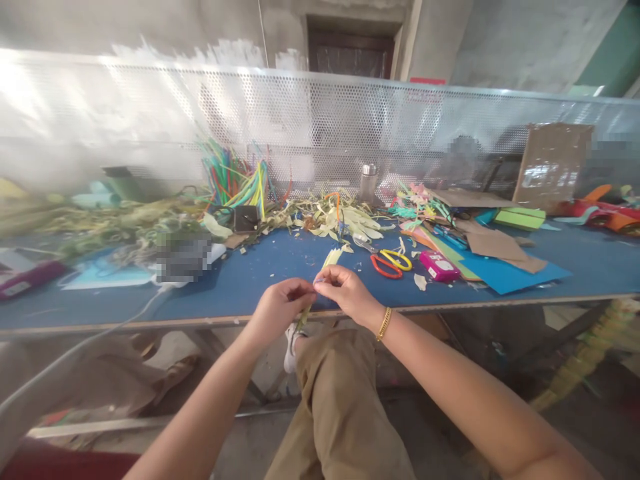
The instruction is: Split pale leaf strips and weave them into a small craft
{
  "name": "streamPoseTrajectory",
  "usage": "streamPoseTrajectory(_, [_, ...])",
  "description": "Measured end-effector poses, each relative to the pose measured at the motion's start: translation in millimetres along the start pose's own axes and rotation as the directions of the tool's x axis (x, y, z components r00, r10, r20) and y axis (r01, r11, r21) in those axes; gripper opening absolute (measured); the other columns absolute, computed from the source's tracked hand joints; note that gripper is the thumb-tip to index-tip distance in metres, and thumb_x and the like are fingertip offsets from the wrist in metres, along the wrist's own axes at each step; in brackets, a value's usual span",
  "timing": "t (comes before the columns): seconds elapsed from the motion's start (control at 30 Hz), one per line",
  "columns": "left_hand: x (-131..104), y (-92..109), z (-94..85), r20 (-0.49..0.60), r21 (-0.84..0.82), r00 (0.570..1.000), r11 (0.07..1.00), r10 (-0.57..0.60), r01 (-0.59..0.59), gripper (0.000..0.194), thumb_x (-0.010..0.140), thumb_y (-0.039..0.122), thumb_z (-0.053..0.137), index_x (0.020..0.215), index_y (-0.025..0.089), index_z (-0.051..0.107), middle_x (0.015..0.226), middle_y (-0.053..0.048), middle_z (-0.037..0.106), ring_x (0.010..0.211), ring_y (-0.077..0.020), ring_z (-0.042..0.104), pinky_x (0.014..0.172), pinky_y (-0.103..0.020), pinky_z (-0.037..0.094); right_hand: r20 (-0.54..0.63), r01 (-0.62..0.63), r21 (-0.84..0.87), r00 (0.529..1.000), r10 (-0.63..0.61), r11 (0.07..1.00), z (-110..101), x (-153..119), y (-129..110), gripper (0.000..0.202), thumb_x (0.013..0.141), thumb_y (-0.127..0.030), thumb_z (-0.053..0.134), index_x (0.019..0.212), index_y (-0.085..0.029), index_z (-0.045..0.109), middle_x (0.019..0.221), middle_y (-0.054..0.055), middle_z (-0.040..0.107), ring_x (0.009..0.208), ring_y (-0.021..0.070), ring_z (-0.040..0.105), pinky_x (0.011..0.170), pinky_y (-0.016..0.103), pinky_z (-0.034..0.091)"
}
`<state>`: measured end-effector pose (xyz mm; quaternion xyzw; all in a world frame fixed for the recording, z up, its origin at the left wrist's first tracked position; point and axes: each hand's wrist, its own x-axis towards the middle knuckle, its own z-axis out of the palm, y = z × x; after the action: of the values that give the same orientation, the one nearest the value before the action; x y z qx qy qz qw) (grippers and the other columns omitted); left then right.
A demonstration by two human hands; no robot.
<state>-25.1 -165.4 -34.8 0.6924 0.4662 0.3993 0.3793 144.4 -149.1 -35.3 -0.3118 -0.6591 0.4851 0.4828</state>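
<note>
My left hand [285, 305] and my right hand [346, 290] meet fingertip to fingertip over the table's front edge. Both are closed in a pinch on a narrow pale green leaf-like strip [331, 258]. One end of it sticks up beyond my right fingers, and the other hangs below my left fingers. A small bluish bit shows where the fingertips touch, too small to make out. Beyond my hands spreads a pile of pale green leaf-like pieces [350, 220]. Scissors with red and yellow handles [387, 265] lie right of my right hand.
The blue tabletop [240, 283] holds a purple box [439, 266], blue paper [515, 270], brown cardboard [500, 247] and bundled coloured strips [235, 177]. A steel bottle [369, 181] stands by the perforated metal screen [280, 100]. A white cable [145, 308] crosses the front edge at left.
</note>
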Motion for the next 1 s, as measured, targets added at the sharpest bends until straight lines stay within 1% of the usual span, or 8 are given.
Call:
streamPoseTrajectory(0.1, [-4,2,-1.6,-0.082,0.14,0.996,0.99,0.02,-0.008,0.023,0.075,0.039,0.061,0.081,0.018,0.068,0.071,0.0,0.062,0.061,-0.0129,0.051,0.057,-0.024,0.038,-0.056,-0.075,0.091,0.995,0.08,0.993,2,0,-2,0.013,0.07,-0.029,0.064,0.077,-0.019,0.058,0.063,-0.006,0.049,0.058,0.0076,0.041,0.057,0.021,0.035])
streamPoseTrajectory(0.2, [-5,5,-3.3,-0.178,0.364,0.963,0.923,0.203,-0.127,0.017,0.074,0.036,0.062,0.077,0.021,0.07,0.087,-0.003,0.064,0.074,-0.0161,0.056,0.068,-0.027,0.041,-0.081,-0.152,0.125,0.983,0.163,0.98,6,3,-3,0.016,0.069,-0.031,0.065,0.077,-0.019,0.057,0.065,-0.005,0.05,0.056,0.0074,0.041,0.054,0.02,0.035])
streamPoseTrajectory(0.3, [-2,7,-4.5,-0.155,0.434,0.938,0.874,0.312,-0.219,0.014,0.072,0.035,0.063,0.072,0.022,0.069,0.091,-0.004,0.064,0.078,-0.0172,0.057,0.07,-0.027,0.042,-0.088,-0.193,0.097,0.975,0.202,0.976,8,6,-3,0.017,0.071,-0.031,0.064,0.079,-0.019,0.056,0.065,-0.005,0.052,0.055,0.007,0.041,0.052,0.02,0.035])
streamPoseTrajectory(0.4, [6,4,-6.4,-0.128,0.362,0.958,0.912,0.255,-0.194,0.018,0.072,0.038,0.064,0.07,0.021,0.068,0.077,-0.002,0.064,0.069,-0.0159,0.055,0.062,-0.026,0.039,-0.06,-0.165,-0.047,0.985,0.162,0.985,3,10,-8,0.015,0.076,-0.031,0.061,0.082,-0.018,0.058,0.067,-0.004,0.054,0.056,0.0072,0.044,0.054,0.02,0.034])
streamPoseTrajectory(0.47, [11,1,-8.3,-0.158,0.298,0.972,0.947,0.175,-0.122,0.021,0.072,0.041,0.064,0.07,0.02,0.067,0.067,0.0,0.062,0.062,-0.0148,0.052,0.058,-0.025,0.037,-0.029,-0.092,-0.299,0.996,0.088,0.95,-5,11,-13,0.016,0.077,-0.032,0.063,0.083,-0.017,0.061,0.062,-0.005,0.053,0.056,0.0074,0.043,0.055,0.021,0.032])
streamPoseTrajectory(0.6, [19,-2,-9.6,-0.231,0.064,0.969,0.996,0.083,-0.069,0.026,0.066,0.042,0.07,0.067,0.017,0.063,0.07,-0.001,0.065,0.065,-0.0145,0.054,0.06,-0.025,0.039,0.033,0.041,-0.701,0.999,-0.025,0.712,-21,13,-16,0.014,0.077,-0.032,0.067,0.075,-0.018,0.067,0.055,-0.005,0.048,0.054,0.0079,0.039,0.055,0.023,0.026])
streamPoseTrajectory(0.77, [24,1,-4.7,-0.055,-0.213,0.995,0.972,0.084,-0.094,0.025,0.072,0.04,0.068,0.073,0.017,0.057,0.083,-0.005,0.068,0.063,-0.0111,0.054,0.055,-0.022,0.04,0.065,0.061,-0.791,0.998,-0.015,0.609,-17,13,-5,0.019,0.08,-0.031,0.061,0.066,-0.019,0.063,0.063,-0.001,0.055,0.059,0.0101,0.044,0.056,0.024,0.026])
streamPoseTrajectory(1.0, [35,-4,-3.2,-0.004,-0.157,0.999,0.987,-0.042,0.041,0.032,0.066,0.043,0.071,0.075,0.018,0.052,0.06,0.001,0.062,0.051,-0.011,0.054,0.05,-0.023,0.044,0.014,0.04,-0.807,0.999,-0.049,0.589,-25,12,-8,0.017,0.076,-0.028,0.064,0.064,-0.017,0.061,0.074,0.002,0.055,0.067,0.0108,0.048,0.063,0.024,0.032])
